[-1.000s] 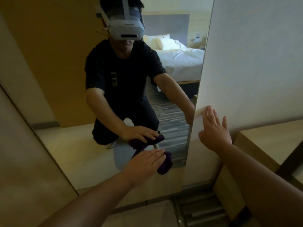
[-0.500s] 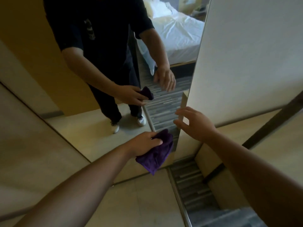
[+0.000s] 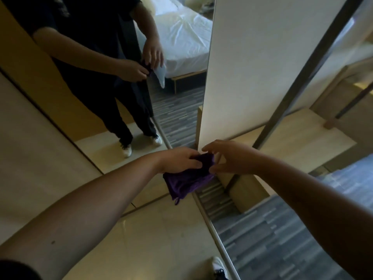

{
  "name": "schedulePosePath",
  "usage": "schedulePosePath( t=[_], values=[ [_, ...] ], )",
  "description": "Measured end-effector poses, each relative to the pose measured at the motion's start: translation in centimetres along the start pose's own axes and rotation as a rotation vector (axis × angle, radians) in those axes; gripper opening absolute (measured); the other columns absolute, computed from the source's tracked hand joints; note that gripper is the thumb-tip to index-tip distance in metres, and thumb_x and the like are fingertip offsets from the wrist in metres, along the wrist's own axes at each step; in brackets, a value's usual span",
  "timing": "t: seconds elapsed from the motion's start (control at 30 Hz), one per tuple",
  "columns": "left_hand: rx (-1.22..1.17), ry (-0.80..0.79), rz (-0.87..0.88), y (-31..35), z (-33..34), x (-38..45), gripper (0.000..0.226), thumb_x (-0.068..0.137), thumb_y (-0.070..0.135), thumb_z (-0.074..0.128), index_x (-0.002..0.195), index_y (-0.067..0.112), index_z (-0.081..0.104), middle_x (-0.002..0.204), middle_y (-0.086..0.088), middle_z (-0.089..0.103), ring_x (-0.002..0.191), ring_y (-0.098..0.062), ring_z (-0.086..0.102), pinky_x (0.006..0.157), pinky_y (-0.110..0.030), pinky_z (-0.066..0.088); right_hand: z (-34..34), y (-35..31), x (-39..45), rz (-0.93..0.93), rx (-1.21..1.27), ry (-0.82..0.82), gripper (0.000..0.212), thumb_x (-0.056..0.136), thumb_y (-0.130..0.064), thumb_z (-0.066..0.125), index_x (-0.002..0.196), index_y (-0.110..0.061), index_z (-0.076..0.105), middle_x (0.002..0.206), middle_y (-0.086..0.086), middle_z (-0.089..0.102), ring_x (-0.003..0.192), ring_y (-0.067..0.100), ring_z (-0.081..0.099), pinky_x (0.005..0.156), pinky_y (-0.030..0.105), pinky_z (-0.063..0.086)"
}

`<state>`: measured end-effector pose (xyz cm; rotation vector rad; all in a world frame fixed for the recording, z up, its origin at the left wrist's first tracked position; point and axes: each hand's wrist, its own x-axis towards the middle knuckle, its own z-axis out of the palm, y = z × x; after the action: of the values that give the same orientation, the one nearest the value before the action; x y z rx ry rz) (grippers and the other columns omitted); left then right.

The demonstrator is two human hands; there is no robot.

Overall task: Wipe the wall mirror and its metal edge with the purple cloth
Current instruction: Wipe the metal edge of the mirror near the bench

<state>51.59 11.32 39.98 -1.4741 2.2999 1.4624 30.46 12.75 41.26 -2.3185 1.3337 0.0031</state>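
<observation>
purple cloth hangs bunched in mid-air in front of the lower part of the wall mirror, held clear of the glass. left hand grips its upper edge, fingers curled over the top fold, thumb side pressing the fabric; the rest of the cloth droops below the hand, one corner dangling lowest. right hand is at the cloth's right end, fingers spread and curved, thumb low and touching or nearly touching the fabric; cannot tell whether its grip has closed on it. both forearms reach in from the bottom corners of the frame.

mirror's right metal edge runs along a white wall panel. reflection shows a person in dark clothes and white shoes, both hands together at the cloth, with a white bed behind. a dark post slants across the panel. a pale wood bench sits to the right. floor is beige tile meeting grey striped carpet at a metal strip.
</observation>
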Motion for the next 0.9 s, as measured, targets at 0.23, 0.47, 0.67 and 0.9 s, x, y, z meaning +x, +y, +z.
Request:
schedulePosePath(
  t=[0.23, 0.47, 0.67, 0.9],
  values=[
    [0.308, -0.160, 0.137, 3.5, 4.0, -0.3, 0.030, 0.099, 0.044, 0.056, 0.123, 0.026, 0.056, 0.110, 0.007, 0.061, 0.096, -0.010, 0.059, 0.082, -0.030, 0.050, 1.6, -0.2, -6.3, 0.134, 0.048, -0.051, 0.011, 0.092, -0.026, 0.063, 0.103, -0.025, 0.066, 0.097, -0.008, 0.069, 0.076, -0.004, 0.055, 0.065, 0.011, 0.036],
    [0.471, -0.196, 0.264, 3.8, 7.0, 0.8, 0.012, 0.096, 0.027, 0.062, 0.097, 0.032, 0.052, 0.092, 0.014, 0.060, 0.084, -0.006, 0.060, 0.069, -0.024, 0.047, 2.2, 2.6, -12.0, 0.328, 0.216, -0.027, 0.012, 0.094, -0.023, 0.056, 0.098, -0.016, 0.066, 0.091, 0.003, 0.067, 0.084, 0.016, 0.063, 0.074, 0.026, 0.051],
    [0.410, -0.219, 0.301, 6.9, 7.8, 3.4, 0.025, 0.101, 0.029, 0.053, 0.080, 0.042, 0.051, 0.099, 0.009, 0.053, 0.082, -0.007, 0.060, 0.070, -0.024, 0.047, 1.7, 5.9, -14.0, 0.355, 0.237, -0.070, 0.008, 0.095, -0.025, 0.055, 0.100, -0.021, 0.060, 0.091, -0.001, 0.064, 0.086, 0.016, 0.062, 0.077, 0.027, 0.051],
    [0.319, -0.246, 0.198, 10.8, 10.0, 9.0, 0.015, 0.099, 0.028, 0.058, 0.113, 0.028, 0.062, 0.097, 0.011, 0.065, 0.088, -0.002, 0.064, 0.073, -0.022, 0.052, 3.7, 11.8, -15.0, 0.329, 0.150, -0.134, 0.033, 0.087, -0.044, 0.068, 0.111, -0.033, 0.048, 0.097, -0.011, 0.062, 0.082, 0.003, 0.061, 0.067, 0.019, 0.051]
  ],
)
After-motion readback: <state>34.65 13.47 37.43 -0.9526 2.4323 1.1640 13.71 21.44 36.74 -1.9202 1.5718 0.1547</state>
